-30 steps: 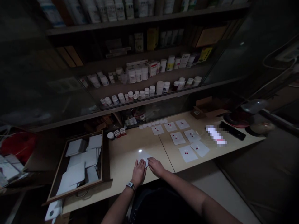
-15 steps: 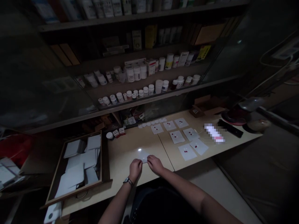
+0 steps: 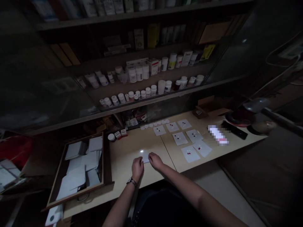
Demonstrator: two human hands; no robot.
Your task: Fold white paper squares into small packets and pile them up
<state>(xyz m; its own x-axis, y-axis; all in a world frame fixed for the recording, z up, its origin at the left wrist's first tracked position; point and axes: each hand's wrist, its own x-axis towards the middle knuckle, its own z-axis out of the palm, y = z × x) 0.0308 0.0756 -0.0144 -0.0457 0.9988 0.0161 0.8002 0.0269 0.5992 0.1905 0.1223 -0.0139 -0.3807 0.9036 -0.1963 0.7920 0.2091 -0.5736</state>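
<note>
Between my two hands, on the tabletop [image 3: 125,151], lies a small white sheet of paper [image 3: 145,157], partly covered by my fingers. My left hand [image 3: 137,167], with a watch at its wrist, has its fingers closed on the paper's left edge. At the right edge, my right hand [image 3: 155,160] pinches the same sheet. To the right, several white paper squares [image 3: 179,138] are spread flat, each with a few red and white pills on it. Along the back runs a row of small folded paper packets [image 3: 154,124].
An open wooden drawer [image 3: 103,157] full of white paper stands at the left. Near it are a white jar [image 3: 111,137] and small boxes [image 3: 120,134]. A black phone [image 3: 236,130] and an open carton [image 3: 209,108] lie at the right. Shelves of medicine bottles [image 3: 139,72] rise behind.
Both hands have moved slightly away from me along the paper's sides, still holding it. The sheet looks more folded, with its near edge turned up. The laid-out squares stay put.
</note>
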